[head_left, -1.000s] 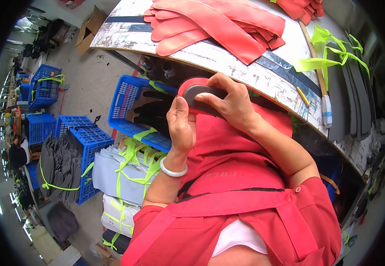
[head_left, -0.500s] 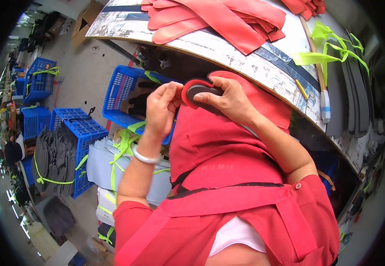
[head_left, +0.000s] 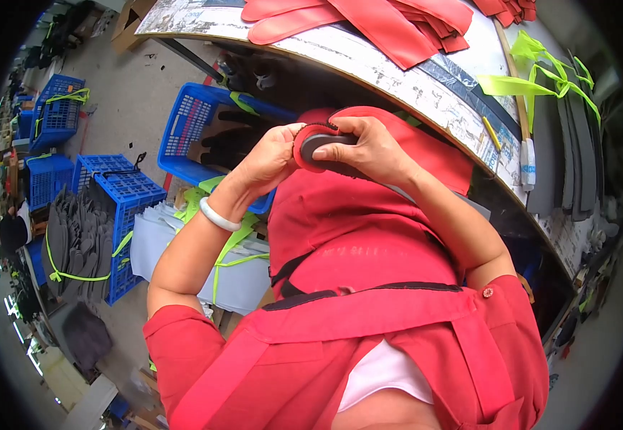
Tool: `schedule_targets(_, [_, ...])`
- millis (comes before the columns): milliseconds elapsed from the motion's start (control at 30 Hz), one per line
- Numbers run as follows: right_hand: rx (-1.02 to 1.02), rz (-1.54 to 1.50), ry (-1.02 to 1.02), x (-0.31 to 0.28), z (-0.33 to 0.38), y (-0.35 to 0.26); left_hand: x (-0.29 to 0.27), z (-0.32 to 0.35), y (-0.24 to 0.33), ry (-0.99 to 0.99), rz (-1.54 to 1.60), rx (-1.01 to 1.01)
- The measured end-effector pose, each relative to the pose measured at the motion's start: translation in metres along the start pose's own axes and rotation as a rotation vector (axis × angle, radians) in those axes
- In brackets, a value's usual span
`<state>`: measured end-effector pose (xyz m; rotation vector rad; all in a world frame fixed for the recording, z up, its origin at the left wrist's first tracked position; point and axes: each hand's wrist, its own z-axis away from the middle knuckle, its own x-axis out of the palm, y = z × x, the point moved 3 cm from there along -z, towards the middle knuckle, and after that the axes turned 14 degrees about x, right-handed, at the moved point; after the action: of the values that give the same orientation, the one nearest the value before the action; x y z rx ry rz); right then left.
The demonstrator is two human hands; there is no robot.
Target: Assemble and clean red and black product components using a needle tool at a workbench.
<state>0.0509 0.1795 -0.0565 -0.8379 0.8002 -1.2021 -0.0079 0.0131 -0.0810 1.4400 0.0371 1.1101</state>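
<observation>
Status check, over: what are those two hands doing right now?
Left hand and right hand both grip a dark oval piece with red edging. Held over the red apron. Nothing blocking.

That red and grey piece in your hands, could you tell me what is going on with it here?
A person in a red apron holds a small red and grey piece in both hands above the lap. The right hand grips it from the top, while the left hand pinches its red edge. Ahead is a worktable with flat red pieces, and a blue crate stands on the floor to the left.
</observation>
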Motion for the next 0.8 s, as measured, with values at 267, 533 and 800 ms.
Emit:
schedule_targets(267, [-0.037,-0.090,-0.120,0.006,-0.001,0.007,-0.007,0.008,-0.008,-0.061,-0.185,0.028])
schedule_targets(533, [-0.084,-0.083,-0.177,-0.002,-0.007,0.018,0.001,0.008,-0.014,-0.019,0.085,-0.036])
schedule_targets(800, [0.104,0.244,0.536,-0.034,-0.035,0.069,0.052,0.032,0.034,-0.129,-0.429,0.409])
